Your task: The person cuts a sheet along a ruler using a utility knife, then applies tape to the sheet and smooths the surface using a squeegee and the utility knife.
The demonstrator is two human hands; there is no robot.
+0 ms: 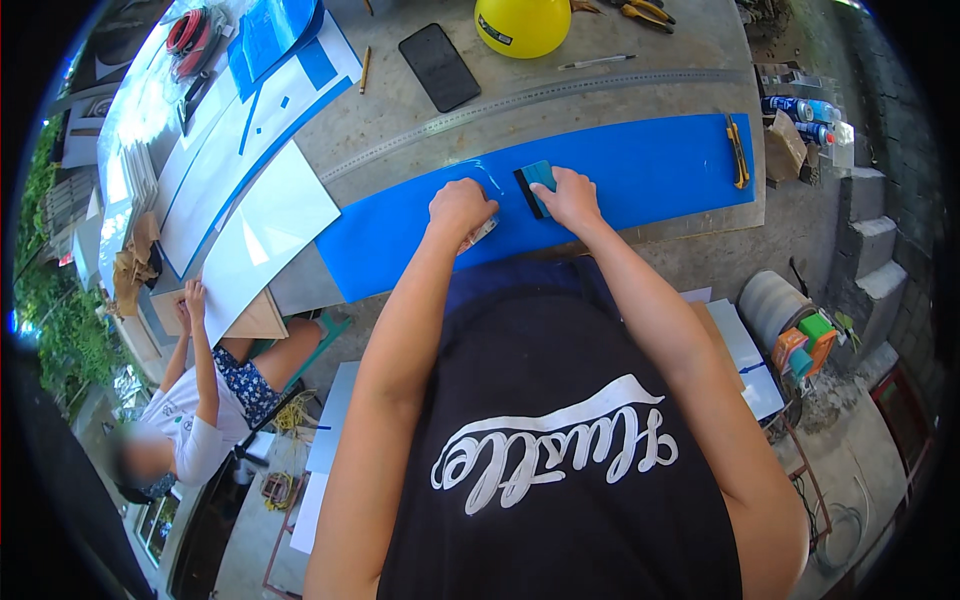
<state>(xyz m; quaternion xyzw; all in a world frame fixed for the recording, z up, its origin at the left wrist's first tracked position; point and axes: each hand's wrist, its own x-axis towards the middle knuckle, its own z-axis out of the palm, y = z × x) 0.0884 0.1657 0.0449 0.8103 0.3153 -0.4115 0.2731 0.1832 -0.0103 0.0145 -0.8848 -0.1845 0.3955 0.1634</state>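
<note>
A long blue sheet [650,170] lies across the near side of the table in front of me. My right hand [573,203] grips a teal squeegee [540,175], whose black edge rests on the sheet. To its left, my left hand [463,212] is closed over the blue sheet. A small whitish, patterned thing [481,234] shows under its fingers; its kind is unclear. Short pale streaks mark the blue surface between and above my hands. Near the sheet's right end lies a yellow utility knife [738,152].
Beyond the sheet are a long steel ruler [560,95], phone [440,67], pen [597,62], pencil [365,70], pliers [647,14] and a yellow rounded object [522,25]. White panels [270,230] cover the left side, where another person [205,410] sits, hands at a panel's edge. Spray cans [790,107] stand right.
</note>
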